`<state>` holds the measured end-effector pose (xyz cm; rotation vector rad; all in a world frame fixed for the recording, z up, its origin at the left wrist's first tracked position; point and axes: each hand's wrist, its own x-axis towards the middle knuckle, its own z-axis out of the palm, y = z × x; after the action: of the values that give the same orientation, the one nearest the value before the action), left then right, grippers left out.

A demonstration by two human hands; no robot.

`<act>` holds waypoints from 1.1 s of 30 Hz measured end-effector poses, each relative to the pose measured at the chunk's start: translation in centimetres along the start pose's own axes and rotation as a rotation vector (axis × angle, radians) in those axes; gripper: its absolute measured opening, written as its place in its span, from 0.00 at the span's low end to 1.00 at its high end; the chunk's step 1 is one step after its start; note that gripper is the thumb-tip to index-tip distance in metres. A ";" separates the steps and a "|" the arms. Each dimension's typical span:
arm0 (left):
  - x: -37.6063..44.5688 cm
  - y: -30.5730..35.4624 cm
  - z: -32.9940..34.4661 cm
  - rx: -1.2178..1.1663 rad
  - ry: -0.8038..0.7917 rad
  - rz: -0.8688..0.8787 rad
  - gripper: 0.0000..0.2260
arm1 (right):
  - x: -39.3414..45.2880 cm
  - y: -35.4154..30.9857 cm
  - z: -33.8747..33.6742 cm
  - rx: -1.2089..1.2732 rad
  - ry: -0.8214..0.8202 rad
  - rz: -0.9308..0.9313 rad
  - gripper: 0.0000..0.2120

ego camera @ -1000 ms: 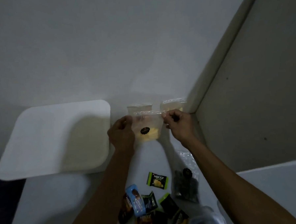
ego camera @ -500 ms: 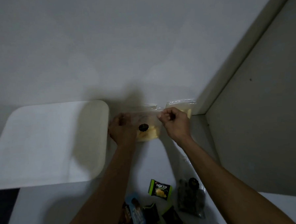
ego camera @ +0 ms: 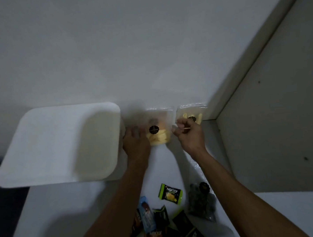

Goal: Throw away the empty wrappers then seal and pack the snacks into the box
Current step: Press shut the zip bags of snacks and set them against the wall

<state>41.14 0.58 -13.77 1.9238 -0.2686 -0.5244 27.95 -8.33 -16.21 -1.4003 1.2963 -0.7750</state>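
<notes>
Since a moment ago the clear snack bag (ego camera: 159,134) has come down from between our hands to lie flat on the white tabletop (ego camera: 53,214), and our view has tipped up toward the wall.

At the far left we see the white box (ego camera: 59,143), a smooth rounded-corner rectangle, matte and shallow-looking. Just right of it our left hand (ego camera: 135,144) lies at the bag's left edge, fingers curled down onto the plastic; blur keeps us from telling whether they pinch it or only press. The bag is glossy, crinkled film holding pale yellow slices, with a round black sticker on its face. Behind it a second clear bag (ego camera: 160,112) leans at the wall.

Our right hand (ego camera: 188,134) is clenched, thumb and forefinger nipping a thin strip at the bag's upper right corner. Behind that hand stands a third clear bag (ego camera: 191,110) with yellow pieces.

Nearer us lie small foil wrappers: a blue one (ego camera: 147,216), a green and black Nextar packet (ego camera: 170,193), and a clear pouch of dark snacks (ego camera: 200,199) to the right.
</notes>
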 end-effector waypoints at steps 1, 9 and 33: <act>-0.8 -0.1 -0.5 0.020 -0.010 0.011 0.13 | -0.8 -0.2 -0.5 -0.009 0.004 0.004 0.13; -9.2 -1.4 -6.7 0.113 -0.167 0.102 0.21 | -11.4 -0.6 -7.1 -0.032 0.073 0.071 0.13; -16.2 -8.9 5.8 0.567 -0.565 -0.084 0.27 | -14.2 11.4 -11.6 -0.165 0.118 0.433 0.26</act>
<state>23.71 6.13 -20.01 2.2972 -0.7675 -1.1433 10.76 3.63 -21.40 -1.1506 1.7134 -0.4682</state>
